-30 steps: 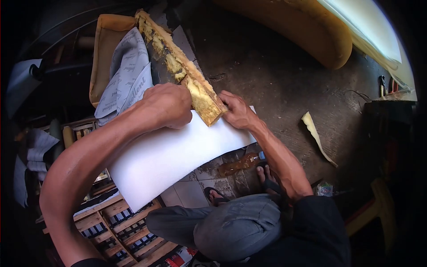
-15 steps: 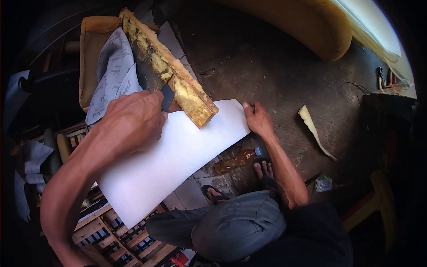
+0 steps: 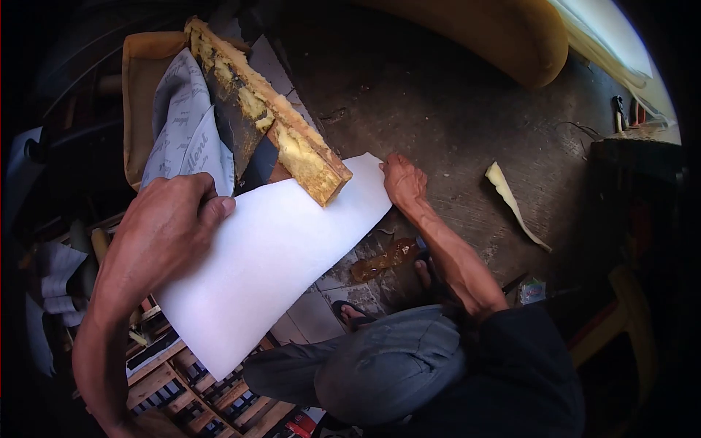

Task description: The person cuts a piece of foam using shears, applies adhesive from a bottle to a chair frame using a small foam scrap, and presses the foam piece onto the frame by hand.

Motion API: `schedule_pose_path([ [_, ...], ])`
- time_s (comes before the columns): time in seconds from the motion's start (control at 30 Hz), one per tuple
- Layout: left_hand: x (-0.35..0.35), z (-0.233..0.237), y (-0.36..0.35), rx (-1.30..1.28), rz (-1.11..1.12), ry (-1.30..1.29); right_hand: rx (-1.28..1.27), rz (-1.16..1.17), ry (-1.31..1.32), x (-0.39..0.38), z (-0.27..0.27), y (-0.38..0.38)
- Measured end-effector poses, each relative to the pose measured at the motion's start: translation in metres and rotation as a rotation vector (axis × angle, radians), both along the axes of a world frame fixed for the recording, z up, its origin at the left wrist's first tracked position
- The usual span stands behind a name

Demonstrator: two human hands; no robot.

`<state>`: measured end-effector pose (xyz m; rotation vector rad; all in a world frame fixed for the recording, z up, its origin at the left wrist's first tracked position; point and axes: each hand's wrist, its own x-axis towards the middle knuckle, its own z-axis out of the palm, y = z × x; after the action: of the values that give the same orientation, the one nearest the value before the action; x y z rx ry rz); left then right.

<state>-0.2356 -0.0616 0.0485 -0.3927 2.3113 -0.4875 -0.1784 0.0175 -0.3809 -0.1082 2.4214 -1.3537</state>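
Note:
A long white sheet (image 3: 270, 255) stretches between my two hands. My left hand (image 3: 168, 223) is closed at its upper left edge, thumb visible and fingers curled underneath. At the far right corner, my right hand (image 3: 404, 181) grips the sheet with bent fingers. Over the sheet's upper edge lies the end of a wooden bar (image 3: 321, 168) with torn yellow foam stuck along it. Just above my left hand is grey printed fabric (image 3: 182, 124), folded over and lettered, beside a tan upholstered panel (image 3: 139, 95).
Beneath the sheet, at lower left, is a slatted wooden frame (image 3: 175, 387). A bottle of brown liquid (image 3: 383, 260) lies by my feet. On the dark floor rests a pale foam strip (image 3: 511, 201). Pliers (image 3: 619, 113) are at right, and a large yellowish padded piece (image 3: 504, 36) at the top.
My left hand has shifted left, away from the bar, and its thumb now shows. My right hand has moved slightly left and up, with its fingers more curled. The sheet shifted slightly left.

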Motion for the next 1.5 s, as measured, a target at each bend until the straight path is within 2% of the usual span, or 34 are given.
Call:
schedule_pose_path([
  [0.2,-0.001,-0.002,0.005,-0.040,-0.012,-0.030,0.011,-0.028,-0.040,0.007,0.003,0.003],
  [0.37,0.000,-0.001,0.006,-0.045,-0.010,-0.038,-0.032,0.014,-0.278,0.004,0.007,0.009],
  [0.47,0.002,-0.001,0.004,-0.046,-0.019,-0.032,-0.059,0.057,-0.320,0.004,-0.015,0.005],
  [0.6,0.005,0.000,0.006,-0.055,0.014,0.006,-0.024,0.066,-0.299,0.007,-0.008,0.009],
  [0.8,0.007,0.004,0.007,-0.041,-0.036,0.043,-0.203,0.087,-0.385,0.013,-0.016,0.012],
  [0.87,0.007,0.005,0.008,-0.059,-0.036,0.054,-0.125,0.161,-0.206,0.019,-0.011,0.015],
  [0.9,0.009,0.005,0.007,-0.057,-0.061,0.075,-0.129,0.166,-0.208,0.021,0.004,0.019],
  [0.97,0.015,0.004,0.007,-0.056,-0.069,0.084,0.374,-0.018,0.511,0.025,0.041,0.035],
  [1.0,0.014,0.005,0.009,-0.048,-0.030,0.097,0.374,-0.009,0.506,0.028,0.044,0.035],
  [1.07,0.012,0.005,0.011,-0.036,-0.001,0.136,-0.325,-0.047,-0.093,0.015,0.047,0.032],
  [1.1,0.013,0.006,0.011,-0.045,-0.038,0.132,-0.441,0.082,-0.375,0.004,0.059,0.035],
  [1.13,0.014,0.006,0.010,-0.055,-0.072,0.123,-0.441,0.082,-0.375,0.009,0.039,0.021],
  [1.17,0.015,0.005,0.008,-0.057,-0.067,0.130,-0.619,0.061,-0.416,0.017,0.005,-0.003],
  [1.2,0.016,0.005,0.006,-0.061,-0.072,0.123,-0.800,0.042,-0.461,0.019,0.005,-0.013],
  [1.3,0.015,0.008,0.009,-0.062,-0.048,0.127,-0.814,0.114,-0.529,0.020,0.005,-0.006],
  [1.4,0.015,0.010,0.012,-0.064,-0.083,0.128,-0.746,0.042,-0.566,0.026,-0.011,-0.012],
  [1.43,0.015,0.009,0.011,-0.079,-0.131,0.114,-0.750,0.036,-0.562,0.016,0.012,-0.002],
  [1.47,0.015,0.007,0.010,-0.083,-0.141,0.117,-0.487,0.160,-0.581,0.002,0.034,0.011],
  [1.5,0.018,0.005,0.008,-0.046,-0.289,0.173,-0.224,0.280,-0.600,-0.007,0.053,0.019],
])
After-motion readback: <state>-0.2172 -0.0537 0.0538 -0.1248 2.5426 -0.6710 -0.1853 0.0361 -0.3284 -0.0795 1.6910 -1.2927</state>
